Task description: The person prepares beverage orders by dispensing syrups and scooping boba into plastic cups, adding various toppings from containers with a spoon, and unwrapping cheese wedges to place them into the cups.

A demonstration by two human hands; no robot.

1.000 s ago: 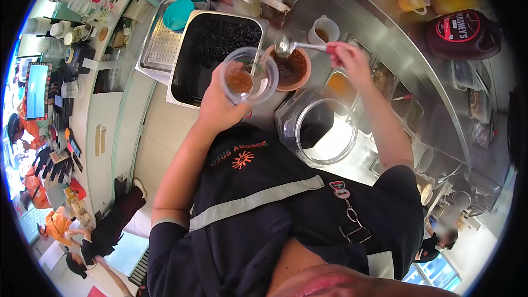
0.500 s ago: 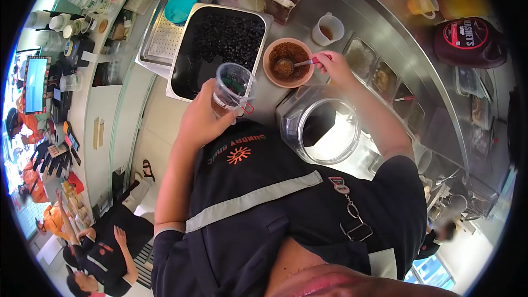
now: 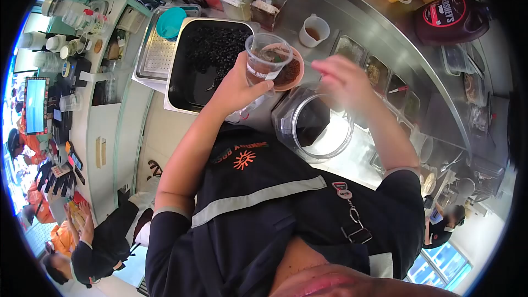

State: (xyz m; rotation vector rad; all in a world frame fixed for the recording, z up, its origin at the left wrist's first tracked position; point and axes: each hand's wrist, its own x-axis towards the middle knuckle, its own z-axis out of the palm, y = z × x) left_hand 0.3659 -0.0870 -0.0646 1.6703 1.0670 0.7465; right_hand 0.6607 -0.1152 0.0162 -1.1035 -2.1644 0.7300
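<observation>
My left hand is closed around a clear plastic cup with white lettering, tilted over the near side of a pink bowl. The bowl holds brown, grainy stuff and is partly hidden by the cup. To its right is my right hand, smeared by motion, its fingers closed on the handle end of a spoon. The spoon's head is hidden behind the cup. Below my right hand stands a large clear jar with a round open mouth.
A deep steel pan of black pearls sits left of the bowl, beside a teal lid-like disc. Pump bottles line the back. A small jug, topping trays and a syrup bottle stand right. A co-worker is at lower left.
My left hand has carried the cup right and up, from the pan's edge to over the bowl. My right hand has shifted slightly right and down, and the spoon has moved with it.
</observation>
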